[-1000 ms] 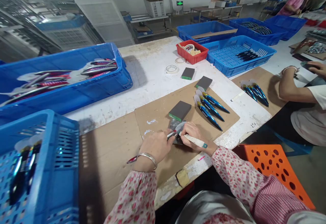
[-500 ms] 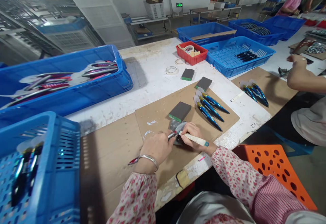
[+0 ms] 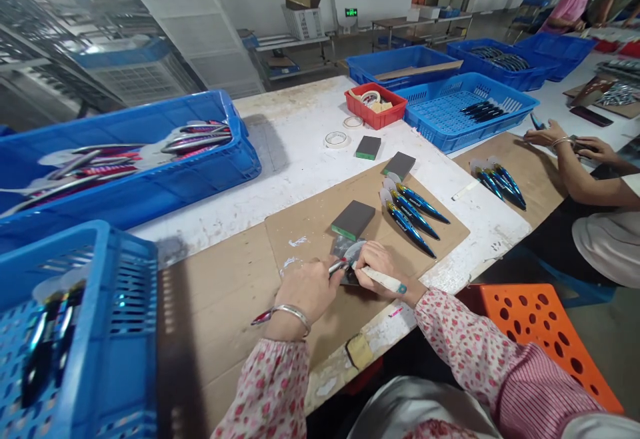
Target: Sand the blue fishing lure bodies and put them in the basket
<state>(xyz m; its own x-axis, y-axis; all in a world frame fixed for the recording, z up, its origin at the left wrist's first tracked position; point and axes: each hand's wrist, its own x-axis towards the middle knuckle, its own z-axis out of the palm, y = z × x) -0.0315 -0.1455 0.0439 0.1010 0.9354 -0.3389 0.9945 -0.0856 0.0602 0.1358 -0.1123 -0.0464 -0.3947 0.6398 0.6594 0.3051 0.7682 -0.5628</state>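
My left hand [image 3: 306, 288] is closed on a slim red and silver lure-shaped piece [image 3: 262, 316] that runs under my palm, its tip near my right fingers. My right hand [image 3: 374, 262] is closed on a tape-wrapped tool [image 3: 383, 281] with a teal end, its point meeting the piece's tip over a small grey pad [image 3: 347, 250]. Both hands rest on a brown cardboard sheet [image 3: 310, 226]. A dark sanding block [image 3: 353, 218] lies just beyond my hands. Three shiny blue lure-shaped pieces [image 3: 413, 212] lie to the right of the block.
A blue crate [image 3: 125, 186] with red and silver pieces sits at the far left, another blue crate [image 3: 115, 359] at the near left. Two more sanding blocks [image 3: 369, 147], tape rolls [image 3: 336, 138] and a red tray [image 3: 376, 114] lie further back. A co-worker's hands [image 3: 560, 139] work at the right, beside an orange stool [image 3: 540, 332].
My hands have barely moved. The co-worker's arm at the right lifted, then came back down to the table with both hands together.
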